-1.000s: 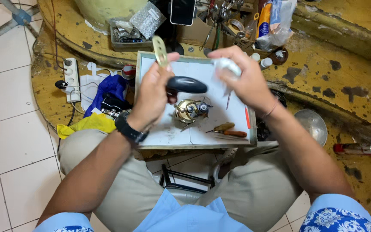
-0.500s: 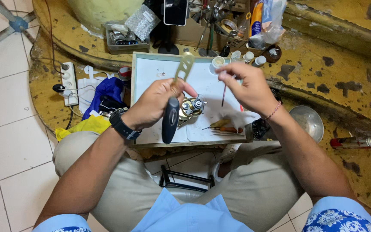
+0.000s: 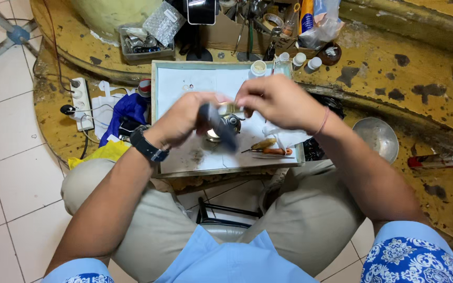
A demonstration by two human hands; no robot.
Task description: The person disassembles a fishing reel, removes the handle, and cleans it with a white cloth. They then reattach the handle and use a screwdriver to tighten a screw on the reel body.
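My left hand (image 3: pixel 182 119) grips a reel handle (image 3: pixel 219 127) with a dark knob, blurred by motion, over a white work board (image 3: pixel 179 78). My right hand (image 3: pixel 276 102) meets it from the right, and its fingertips pinch the handle's brass-coloured metal end (image 3: pixel 230 109). Right under both hands a small metal fishing reel body (image 3: pixel 230 123) sits on the board, partly hidden. Just right of the reel lie two screwdrivers with orange and wooden grips (image 3: pixel 268 148) and a crumpled white tissue (image 3: pixel 288 136).
Small white-capped bottles (image 3: pixel 305 60) and a phone on a stand (image 3: pixel 201 11) line the board's far edge. On the left are a power strip (image 3: pixel 82 102), a blue cloth (image 3: pixel 127 112), a yellow cloth (image 3: pixel 103 152) and a parts box (image 3: pixel 140 44). A metal bowl (image 3: pixel 376 137) and a red spray can (image 3: pixel 441 160) lie right.
My left hand has brought the handle down from upright to low over the reel. My right hand has moved left, and its fingers now pinch the handle's metal end.
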